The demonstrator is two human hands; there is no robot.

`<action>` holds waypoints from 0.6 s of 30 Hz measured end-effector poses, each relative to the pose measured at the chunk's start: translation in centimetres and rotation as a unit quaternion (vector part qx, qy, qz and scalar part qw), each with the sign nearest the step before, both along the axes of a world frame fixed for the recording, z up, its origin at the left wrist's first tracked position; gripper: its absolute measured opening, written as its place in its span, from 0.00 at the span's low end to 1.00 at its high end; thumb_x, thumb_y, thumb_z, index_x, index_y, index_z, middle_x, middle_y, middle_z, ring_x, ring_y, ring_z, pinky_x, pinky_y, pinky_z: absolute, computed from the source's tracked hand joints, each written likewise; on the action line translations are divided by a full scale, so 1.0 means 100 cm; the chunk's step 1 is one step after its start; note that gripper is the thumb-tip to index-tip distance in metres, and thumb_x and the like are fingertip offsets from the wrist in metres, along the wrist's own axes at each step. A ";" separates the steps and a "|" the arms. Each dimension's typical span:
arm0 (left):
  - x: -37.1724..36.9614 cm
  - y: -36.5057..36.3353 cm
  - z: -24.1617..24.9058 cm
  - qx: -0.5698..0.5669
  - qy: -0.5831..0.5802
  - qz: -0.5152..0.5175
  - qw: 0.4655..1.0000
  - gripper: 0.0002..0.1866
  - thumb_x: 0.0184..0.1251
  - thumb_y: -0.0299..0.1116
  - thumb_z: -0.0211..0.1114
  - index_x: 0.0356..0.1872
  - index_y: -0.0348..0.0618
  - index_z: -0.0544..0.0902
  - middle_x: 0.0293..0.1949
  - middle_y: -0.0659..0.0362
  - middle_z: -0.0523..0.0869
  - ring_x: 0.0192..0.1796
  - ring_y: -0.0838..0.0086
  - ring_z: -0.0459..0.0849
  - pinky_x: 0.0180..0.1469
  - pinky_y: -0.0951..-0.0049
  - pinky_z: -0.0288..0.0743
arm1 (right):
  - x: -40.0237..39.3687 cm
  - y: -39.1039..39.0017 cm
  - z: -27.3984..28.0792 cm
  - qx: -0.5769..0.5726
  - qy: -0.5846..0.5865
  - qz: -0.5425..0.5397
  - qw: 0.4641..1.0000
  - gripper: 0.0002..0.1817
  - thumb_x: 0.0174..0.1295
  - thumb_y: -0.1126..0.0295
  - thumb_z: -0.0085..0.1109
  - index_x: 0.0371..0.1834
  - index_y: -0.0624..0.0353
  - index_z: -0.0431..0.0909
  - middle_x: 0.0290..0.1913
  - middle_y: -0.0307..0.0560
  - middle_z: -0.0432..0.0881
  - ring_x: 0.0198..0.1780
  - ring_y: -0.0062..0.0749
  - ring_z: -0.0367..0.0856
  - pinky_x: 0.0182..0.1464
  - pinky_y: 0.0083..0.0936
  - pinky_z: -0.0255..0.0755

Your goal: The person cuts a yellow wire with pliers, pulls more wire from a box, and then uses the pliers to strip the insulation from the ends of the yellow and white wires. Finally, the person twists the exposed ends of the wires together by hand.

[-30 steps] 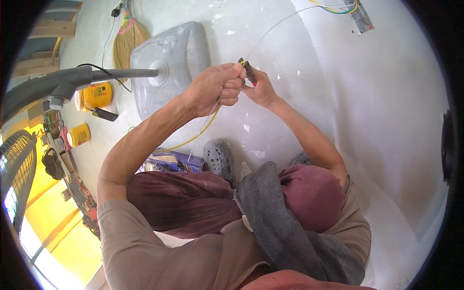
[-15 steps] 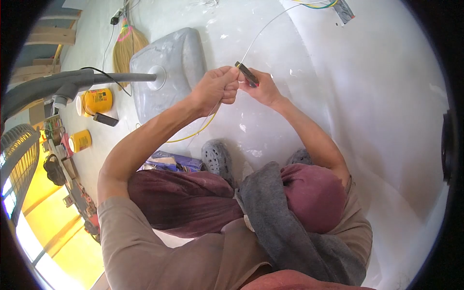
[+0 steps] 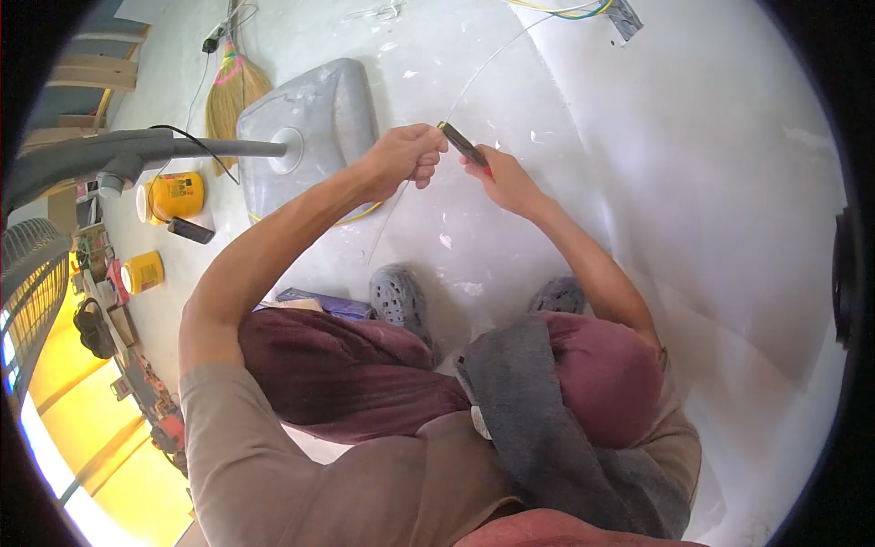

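A thin white wire (image 3: 497, 56) curves down from the wall box to my hands. My left hand (image 3: 406, 155) is closed in a pinch on this wire, and its loose end hangs below the fingers. My right hand (image 3: 510, 182) grips a dark hand tool (image 3: 463, 144) with red on its handle; it looks like pliers, but its kind is not clear. The tool's tip meets the wire right beside my left fingertips. Its jaws are too small to make out.
A grey metal wall box (image 3: 625, 20) with yellow, green and white wires (image 3: 583, 13) is at upper right. Left stand a fan's grey base (image 3: 319, 100) and pole (image 3: 219, 148), a straw broom (image 3: 239, 91) and yellow tubs (image 3: 178, 193). A purple-blue packet (image 3: 333, 305) lies near my foot.
My left hand has shifted slightly left along with the tool's tip. My right hand has moved a little down and right, and the gap between the hands is wider. The view shifted slightly.
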State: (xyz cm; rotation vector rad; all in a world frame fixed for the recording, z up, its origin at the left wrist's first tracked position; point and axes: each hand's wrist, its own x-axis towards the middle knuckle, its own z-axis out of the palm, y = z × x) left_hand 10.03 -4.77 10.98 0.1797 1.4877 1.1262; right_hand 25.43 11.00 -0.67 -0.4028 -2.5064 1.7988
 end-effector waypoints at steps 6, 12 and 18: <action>-0.004 0.003 -0.009 -0.018 -0.016 -0.027 0.999 0.11 0.80 0.41 0.58 0.44 0.45 0.79 0.26 0.71 0.65 0.28 0.84 0.64 0.29 0.75 0.60 | 0.014 0.013 -0.005 -0.005 -0.057 0.006 0.998 0.15 0.73 0.59 0.61 0.45 0.63 0.80 0.32 0.51 0.83 0.35 0.42 0.80 0.45 0.37 0.74; 0.008 0.006 -0.021 -0.034 0.133 -0.005 0.991 0.11 0.77 0.39 0.58 0.47 0.45 0.84 0.29 0.68 0.73 0.30 0.84 0.70 0.30 0.78 0.63 | 0.029 0.031 0.001 -0.156 -0.301 0.061 0.939 0.13 0.71 0.60 0.60 0.37 0.59 0.77 0.27 0.39 0.79 0.31 0.25 0.78 0.36 0.27 0.73; 0.014 0.010 -0.031 -0.003 0.207 0.017 0.978 0.14 0.73 0.40 0.58 0.47 0.43 0.85 0.31 0.66 0.74 0.32 0.83 0.71 0.32 0.80 0.66 | 0.041 0.017 0.027 -0.222 -0.137 0.003 0.965 0.13 0.72 0.60 0.62 0.41 0.60 0.78 0.27 0.38 0.77 0.27 0.23 0.76 0.30 0.25 0.71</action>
